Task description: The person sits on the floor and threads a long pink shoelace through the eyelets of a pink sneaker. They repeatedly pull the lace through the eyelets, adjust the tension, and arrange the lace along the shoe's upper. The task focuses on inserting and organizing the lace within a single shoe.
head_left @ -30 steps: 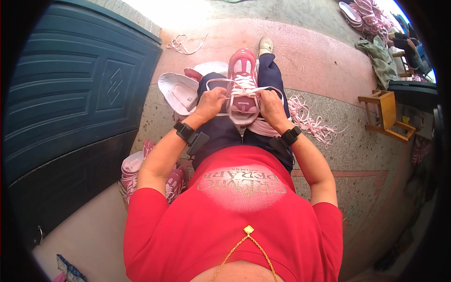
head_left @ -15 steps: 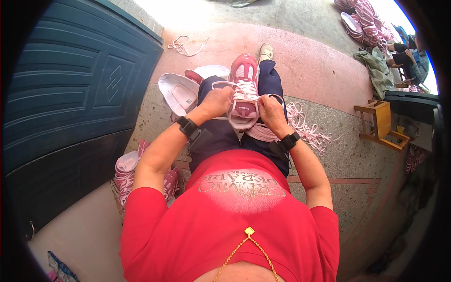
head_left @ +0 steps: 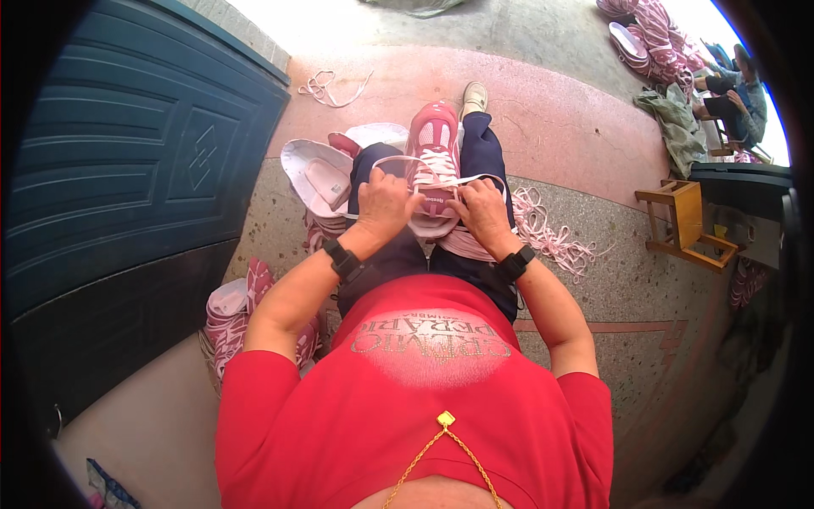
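Observation:
A pink-and-white sneaker [head_left: 434, 140] lies across my thighs, toe pointing away from me. White shoelace [head_left: 436, 168] crisscrosses its front, with loose lengths looping out to both sides. My left hand [head_left: 387, 208] is closed at the left side of the opening, fingers bent around the lace, thumb toward the tongue [head_left: 436, 200]. At the right side, my right hand [head_left: 483, 212] has its fingers curled on the lace, its fingertips close to the tongue. The exact pinch of both hands is partly hidden.
Unlaced shoe uppers [head_left: 315, 174] lie left of my knee, more pink shoes [head_left: 227, 318] below them. A pile of pale laces [head_left: 551, 233] lies at right; one loose lace [head_left: 335, 88] is ahead. A wooden stool [head_left: 685, 216] stands right, a dark door [head_left: 153, 153] left. Another person [head_left: 746, 102] sits far right.
My left hand has shifted slightly left and down, its fingers now bent upward. My right hand's fingers have come in nearer the tongue. The sneaker remains on my thighs.

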Demonstrator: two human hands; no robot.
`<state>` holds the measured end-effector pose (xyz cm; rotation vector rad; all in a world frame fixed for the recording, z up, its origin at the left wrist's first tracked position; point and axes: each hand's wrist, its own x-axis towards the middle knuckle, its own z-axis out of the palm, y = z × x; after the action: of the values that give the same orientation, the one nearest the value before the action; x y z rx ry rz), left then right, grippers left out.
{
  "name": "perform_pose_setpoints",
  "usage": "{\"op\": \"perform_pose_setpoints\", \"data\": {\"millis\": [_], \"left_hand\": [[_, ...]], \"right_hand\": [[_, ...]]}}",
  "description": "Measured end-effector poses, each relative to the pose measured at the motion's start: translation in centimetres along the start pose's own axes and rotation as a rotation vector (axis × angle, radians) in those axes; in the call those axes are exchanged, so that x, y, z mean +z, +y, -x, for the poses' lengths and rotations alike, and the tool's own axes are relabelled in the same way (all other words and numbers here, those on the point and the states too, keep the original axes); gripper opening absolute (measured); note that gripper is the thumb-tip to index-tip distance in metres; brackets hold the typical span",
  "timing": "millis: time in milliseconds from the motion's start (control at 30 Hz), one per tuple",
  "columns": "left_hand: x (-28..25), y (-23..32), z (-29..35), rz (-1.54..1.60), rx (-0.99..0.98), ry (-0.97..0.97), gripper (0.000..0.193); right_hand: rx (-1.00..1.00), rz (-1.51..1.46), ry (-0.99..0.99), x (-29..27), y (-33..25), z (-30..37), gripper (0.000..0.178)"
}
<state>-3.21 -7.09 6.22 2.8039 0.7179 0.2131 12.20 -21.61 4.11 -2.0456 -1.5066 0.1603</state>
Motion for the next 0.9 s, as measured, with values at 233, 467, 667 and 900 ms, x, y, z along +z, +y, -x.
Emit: {"op": "perform_pose_setpoints", "data": {"millis": [233, 467, 667, 900], "left_hand": [[2.3, -0.7, 0.2, -0.038, 0.107, 0.035, 0.008], [0.4, 0.9, -1.5, -0.195, 0.326, 0.023, 0.005], [-0.7, 0.0, -7.1, 0.837, -0.094, -0.068, 0.017], [3.3, -7.8, -12.8, 0.788, -0.276, -0.217, 0.023]], "right_hand": [[-0.044, -0.004, -0.087, 1.0, 1.4, 0.1, 0.019], [-0.142, 0.396, -0.262, -0.8, -0.7, -1.6, 0.013], [0.019, -0.159, 0.249, 0.0, 0.3, -4.6, 0.008], [0.260, -0.220, 0.142, -0.7, 3.7, -10.7, 0.017]]}}
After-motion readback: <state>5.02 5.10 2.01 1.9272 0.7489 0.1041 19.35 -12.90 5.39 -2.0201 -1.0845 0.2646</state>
